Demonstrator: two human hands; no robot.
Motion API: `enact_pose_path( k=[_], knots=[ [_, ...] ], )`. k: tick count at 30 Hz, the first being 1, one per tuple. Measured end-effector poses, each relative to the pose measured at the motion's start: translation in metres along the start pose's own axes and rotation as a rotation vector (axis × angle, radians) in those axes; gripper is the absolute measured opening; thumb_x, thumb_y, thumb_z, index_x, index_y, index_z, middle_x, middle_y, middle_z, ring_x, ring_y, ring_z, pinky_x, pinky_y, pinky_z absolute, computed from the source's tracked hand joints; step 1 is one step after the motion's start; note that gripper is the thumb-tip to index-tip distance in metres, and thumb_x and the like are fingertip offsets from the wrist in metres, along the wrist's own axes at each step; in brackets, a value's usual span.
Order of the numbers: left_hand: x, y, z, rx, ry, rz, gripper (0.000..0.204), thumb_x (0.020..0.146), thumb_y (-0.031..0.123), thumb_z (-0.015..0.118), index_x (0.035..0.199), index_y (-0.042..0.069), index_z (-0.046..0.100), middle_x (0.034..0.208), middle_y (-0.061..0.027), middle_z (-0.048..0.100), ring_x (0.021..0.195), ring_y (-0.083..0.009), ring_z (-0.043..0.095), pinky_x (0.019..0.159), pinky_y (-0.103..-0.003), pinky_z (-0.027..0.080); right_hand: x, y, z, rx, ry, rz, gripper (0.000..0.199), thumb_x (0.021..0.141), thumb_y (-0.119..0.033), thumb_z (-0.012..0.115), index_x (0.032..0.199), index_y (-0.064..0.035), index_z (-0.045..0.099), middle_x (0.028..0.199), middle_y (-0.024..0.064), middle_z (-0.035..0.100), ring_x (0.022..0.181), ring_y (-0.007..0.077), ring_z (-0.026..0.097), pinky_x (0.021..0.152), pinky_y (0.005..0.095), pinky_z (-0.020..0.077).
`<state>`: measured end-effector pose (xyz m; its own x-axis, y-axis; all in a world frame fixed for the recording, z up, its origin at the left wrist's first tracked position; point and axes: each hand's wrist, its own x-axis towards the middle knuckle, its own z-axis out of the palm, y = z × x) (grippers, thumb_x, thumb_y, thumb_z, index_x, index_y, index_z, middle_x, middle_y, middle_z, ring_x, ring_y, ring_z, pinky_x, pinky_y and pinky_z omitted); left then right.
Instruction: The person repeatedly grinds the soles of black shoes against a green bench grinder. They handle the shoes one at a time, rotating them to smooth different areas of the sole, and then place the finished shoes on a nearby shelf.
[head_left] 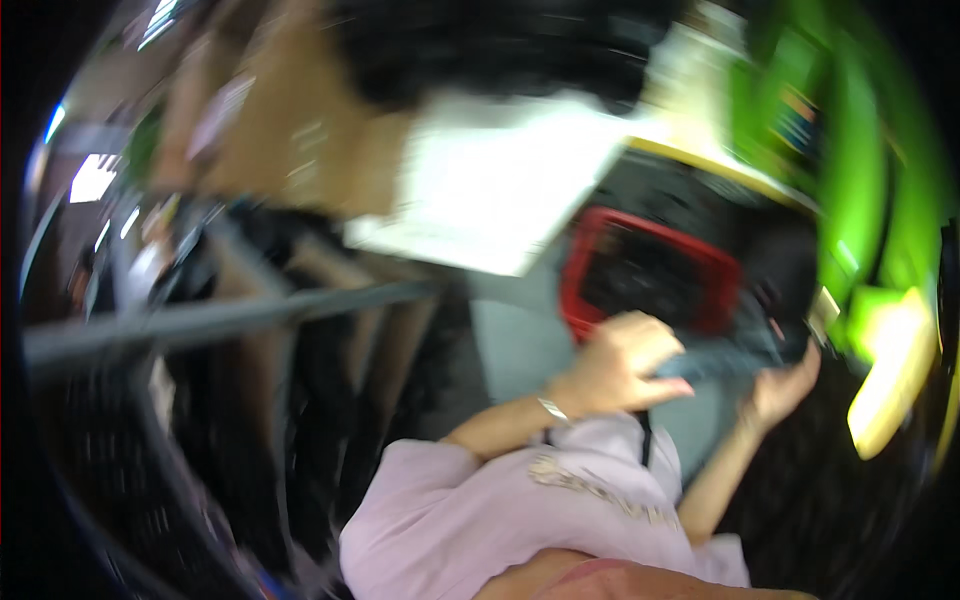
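Nearest: pale pink shirt (590, 500). Past it, a blurred blue-grey item (725, 360) spans between both hands, just in front of the red-rimmed tray (577, 285). Left hand (625, 360) half open, thumb parted from fingers; right hand (782, 392) curled at item's far end. Grips: can't tell. Handling looks mid-way; done or left otherwise, unreadable.

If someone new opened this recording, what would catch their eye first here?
Probably the red-rimmed tray, right of centre, with the left hand and right hand near its lower side. Next, the blurred bright green shapes at the right and the large white sheet at upper centre.
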<state>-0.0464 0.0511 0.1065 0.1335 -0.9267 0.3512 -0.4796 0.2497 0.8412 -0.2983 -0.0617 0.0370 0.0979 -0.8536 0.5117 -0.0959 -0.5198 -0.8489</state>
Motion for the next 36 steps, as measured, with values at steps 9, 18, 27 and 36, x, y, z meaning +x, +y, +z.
enact_pose_path(
  k=[9,18,27,36],
  knots=[
    [0.043,0.035,0.034,0.102,0.165,0.139,0.043,0.055,0.020,0.092,0.080,0.003,0.061,0.071,-0.0096,0.060,0.062,-0.0248,0.060,0.058,-0.033,0.049,0.047,-0.034,-0.033,0.294,0.185,0.140,0.098,0.071,-0.021,0.087,0.144,-0.0033,0.024,0.126,0.0123,0.042,0.113,0.0243,0.050,0.093,0.0365,0.0509],
    [0.077,0.037,0.041,0.072,0.194,0.312,0.040,0.059,0.023,0.091,0.080,0.002,0.065,0.070,-0.0089,0.061,0.060,-0.0219,0.060,0.057,-0.031,0.050,0.074,-0.032,-0.048,0.215,0.161,0.124,0.096,0.072,-0.021,0.086,0.144,-0.0033,0.025,0.122,0.0131,0.044,0.107,0.0218,0.052,0.090,0.0321,0.0498],
    [0.064,0.026,0.013,0.138,0.148,0.122,0.044,0.054,0.018,0.093,0.083,0.002,0.063,0.075,-0.0066,0.063,0.068,-0.0175,0.063,0.063,-0.029,0.049,0.066,-0.028,-0.018,0.265,0.151,0.130,0.098,0.069,-0.020,0.088,0.143,-0.0019,0.026,0.126,0.0148,0.044,0.108,0.0219,0.052,0.091,0.0332,0.0478],
    [0.042,-0.030,-0.011,-0.025,0.209,0.025,0.049,0.054,0.022,0.093,0.081,0.001,0.059,0.072,-0.0051,0.058,0.065,-0.0151,0.057,0.060,-0.026,0.047,0.053,-0.040,0.025,0.204,0.155,0.006,0.093,0.068,-0.016,0.088,0.139,-0.0002,0.031,0.122,0.0120,0.051,0.108,0.0214,0.056,0.092,0.0336,0.0478]
  ],
)
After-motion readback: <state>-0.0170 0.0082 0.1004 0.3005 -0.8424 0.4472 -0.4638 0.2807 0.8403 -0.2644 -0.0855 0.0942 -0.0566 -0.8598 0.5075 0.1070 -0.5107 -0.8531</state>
